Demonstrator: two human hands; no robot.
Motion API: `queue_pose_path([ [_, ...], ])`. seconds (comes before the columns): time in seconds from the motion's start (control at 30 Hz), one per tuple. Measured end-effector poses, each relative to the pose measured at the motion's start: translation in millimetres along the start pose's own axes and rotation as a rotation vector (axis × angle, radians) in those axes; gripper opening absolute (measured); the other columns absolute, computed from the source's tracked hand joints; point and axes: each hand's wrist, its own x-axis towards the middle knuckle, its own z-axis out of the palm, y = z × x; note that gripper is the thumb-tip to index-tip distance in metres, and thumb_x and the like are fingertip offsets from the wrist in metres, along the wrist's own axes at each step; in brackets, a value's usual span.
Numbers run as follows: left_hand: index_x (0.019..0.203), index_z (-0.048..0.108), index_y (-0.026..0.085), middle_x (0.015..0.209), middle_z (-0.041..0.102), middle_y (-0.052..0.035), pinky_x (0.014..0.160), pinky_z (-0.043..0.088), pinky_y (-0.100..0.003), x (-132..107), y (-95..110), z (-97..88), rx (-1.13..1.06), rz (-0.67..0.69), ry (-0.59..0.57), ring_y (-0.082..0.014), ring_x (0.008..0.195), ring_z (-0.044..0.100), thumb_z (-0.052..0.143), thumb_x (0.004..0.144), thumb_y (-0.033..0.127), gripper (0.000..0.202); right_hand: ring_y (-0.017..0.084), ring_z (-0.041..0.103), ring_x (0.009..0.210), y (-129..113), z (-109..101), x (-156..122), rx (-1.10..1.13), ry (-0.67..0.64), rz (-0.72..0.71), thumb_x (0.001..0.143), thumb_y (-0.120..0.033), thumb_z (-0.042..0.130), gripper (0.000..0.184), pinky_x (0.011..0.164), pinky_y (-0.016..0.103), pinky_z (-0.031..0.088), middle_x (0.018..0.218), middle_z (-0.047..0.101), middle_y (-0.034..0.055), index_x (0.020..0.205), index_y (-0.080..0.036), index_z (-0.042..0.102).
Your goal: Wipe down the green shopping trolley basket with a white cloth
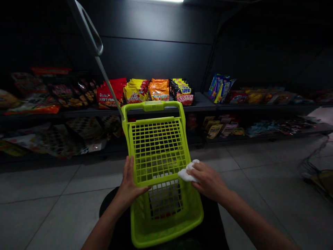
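Observation:
A lime-green plastic shopping basket [168, 239] with grid panels and a long grey pull handle [90, 33] leans in front of me, tilted over my dark-clothed lap. My left hand [128, 185] grips its left side, the thumb over the rim and the fingers along the outer wall. Bunched in my right hand [205, 178] is a white cloth [187, 172], pressed against the right edge of the basket near the crossbar. Part of the cloth is hidden under my fingers.
Dark shelves [200, 100] stand ahead, holding red snack bags [110, 93], yellow bags [135, 92], orange bags [159, 90] and black bags [183, 93]. More packets [220, 125] lie on the lower shelf. Grey floor tiles [85, 205] spread around me. Dark cables [312, 163] lie at the right.

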Motion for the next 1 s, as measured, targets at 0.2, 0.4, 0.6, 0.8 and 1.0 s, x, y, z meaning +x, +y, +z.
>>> queue_pose_path([
  [0.2, 0.160, -0.009, 0.030, 0.169, -0.002, -0.0168, 0.122, 0.019, -0.062, -2, -9, 8.1, -0.017, 0.042, 0.051, -0.0396, 0.154, 0.007, 0.080, 0.074, 0.043, 0.125, 0.023, 0.054, 0.100, -74, 27, 68, 0.046, -0.099, -0.357, 0.092, -0.024, 0.063, 0.031, 0.085, 0.035, 0.045, 0.109, 0.066, 0.0063, 0.123, -0.024, 0.064],
  [0.4, 0.159, -0.009, 0.033, 0.169, 0.003, -0.0142, 0.121, 0.022, -0.061, -7, -11, 2.7, -0.097, -0.020, 0.040, -0.0378, 0.154, 0.014, 0.078, 0.076, 0.038, 0.121, 0.020, 0.054, 0.099, -96, 42, 92, 0.040, -0.092, -0.598, 0.101, -0.028, 0.053, 0.031, 0.084, 0.033, 0.042, 0.113, 0.066, 0.0049, 0.130, -0.029, 0.063],
  [0.6, 0.159, -0.008, 0.035, 0.169, 0.005, -0.0149, 0.121, 0.022, -0.062, -7, 4, -1.4, -0.139, -0.073, 0.053, -0.0391, 0.154, 0.014, 0.090, 0.061, 0.040, 0.139, 0.020, 0.056, 0.099, -9, 3, 49, -0.024, -0.139, -0.327, 0.093, -0.029, 0.067, 0.024, 0.084, 0.033, 0.039, 0.106, 0.068, 0.0040, 0.115, -0.035, 0.073],
  [0.8, 0.159, -0.008, 0.034, 0.169, 0.009, -0.0139, 0.121, 0.025, -0.059, -8, 6, -0.2, -0.219, -0.123, 0.084, -0.0364, 0.153, 0.019, 0.089, 0.063, 0.040, 0.137, 0.019, 0.053, 0.088, -58, 22, 81, -0.019, -0.117, -0.527, 0.099, -0.032, 0.057, 0.025, 0.076, 0.033, 0.040, 0.102, 0.066, 0.0035, 0.120, -0.033, 0.070],
  [1.0, 0.158, -0.014, 0.030, 0.166, 0.016, -0.0189, 0.119, 0.028, -0.060, -7, -2, 3.2, -0.188, -0.088, 0.087, -0.0374, 0.151, 0.026, 0.090, 0.059, 0.043, 0.144, 0.022, 0.051, 0.096, -111, 45, 177, -0.054, -0.044, -0.658, 0.099, -0.029, 0.056, 0.022, 0.083, 0.036, 0.042, 0.108, 0.062, 0.0064, 0.117, -0.027, 0.069],
])
